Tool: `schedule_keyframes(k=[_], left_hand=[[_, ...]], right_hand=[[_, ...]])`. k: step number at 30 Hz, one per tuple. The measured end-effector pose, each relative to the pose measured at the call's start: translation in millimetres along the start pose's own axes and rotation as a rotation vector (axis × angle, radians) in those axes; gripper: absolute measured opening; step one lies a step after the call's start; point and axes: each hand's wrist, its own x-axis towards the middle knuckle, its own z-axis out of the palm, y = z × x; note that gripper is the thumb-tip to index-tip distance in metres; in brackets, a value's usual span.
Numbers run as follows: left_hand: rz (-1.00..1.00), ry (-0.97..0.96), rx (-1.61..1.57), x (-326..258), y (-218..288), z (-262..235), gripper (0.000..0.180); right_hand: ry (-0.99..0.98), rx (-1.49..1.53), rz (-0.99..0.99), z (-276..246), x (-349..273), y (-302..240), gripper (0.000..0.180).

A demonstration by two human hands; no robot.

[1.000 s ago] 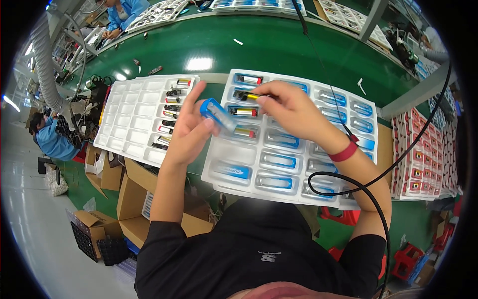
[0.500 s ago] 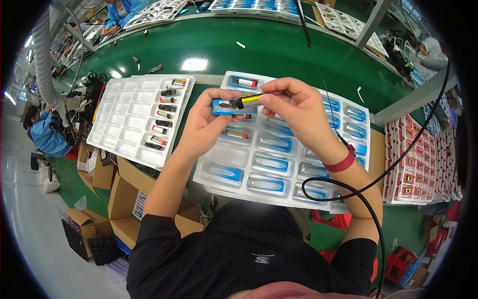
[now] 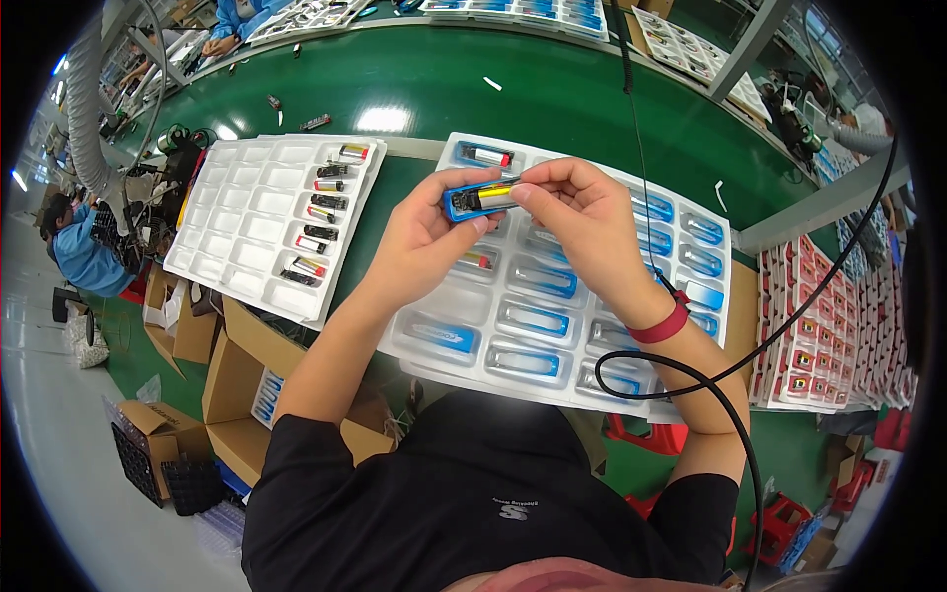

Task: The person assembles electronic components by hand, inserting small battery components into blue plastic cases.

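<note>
Currently, left fingers [image 3: 456, 180] pinch the blue casing [image 3: 450, 206]; right fingers [image 3: 541, 203] pinch the yellow cell [image 3: 496, 197] at its right end.

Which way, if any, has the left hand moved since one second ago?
Yes, rightward against the left tray: the left hand then covered part of the left tray's right edge; now it appears right of it.

A pale curved emblem [image 3: 515, 511] with a tiny line of lettering is printed on the black fabric T-shirt [image 3: 414, 493]. Whitish lettering, too blurred to be made out, is seen on the oblong blue-and-clear plastic shell [image 3: 441, 336] lying in the white moulded plastic tray [image 3: 459, 297].
</note>
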Motion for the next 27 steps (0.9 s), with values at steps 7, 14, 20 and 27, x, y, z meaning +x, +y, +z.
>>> schedule_keyframes(k=[7, 14, 20, 27], left_hand=[[-0.017, -0.027, -0.008, -2.8, -3.9, -0.9, 0.042], [-0.006, 0.005, 0.047, -1.0, -4.7, -8.4, 0.041], [0.027, 0.021, 0.016, -5.1, 4.7, -7.5, 0.042], [-0.08, -0.06, 0.01, -14.6, 5.1, -8.9, 0.042]], right_hand=[[-0.015, -0.017, 0.015, 4.0, 0.3, 5.8, 0.013], [-0.024, -0.228, -0.168, 10.6, -1.6, 11.3, 0.02], [0.065, -0.458, -0.443, 7.5, -3.3, 4.9, 0.032], [-0.214, -0.208, -0.185, -9.9, 8.8, 14.7, 0.035]])
